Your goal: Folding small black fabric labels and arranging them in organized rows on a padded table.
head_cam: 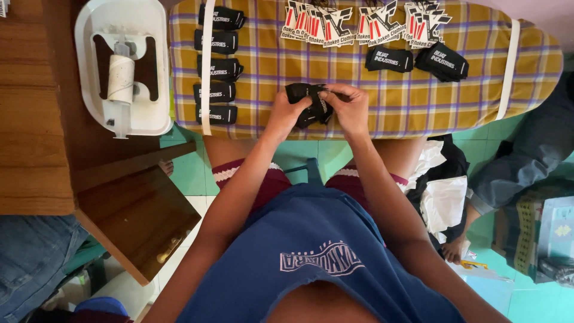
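Black sock (310,104) (both hands' grip)

1. The ironing board cover (359,78) in front of you is yellow plaid crossed with purple and white lines, and it has two white straps (207,66).
2. The folded cloth piece (308,103) between your hands is black.
3. The folded pieces (216,67) stacked in a column are black with white lettering.
4. The hang tags (365,23) are white, printed in black and red.
5. Your shirt (323,257) is blue with a white outlined print.
6. The floor tiles (299,155) are green.
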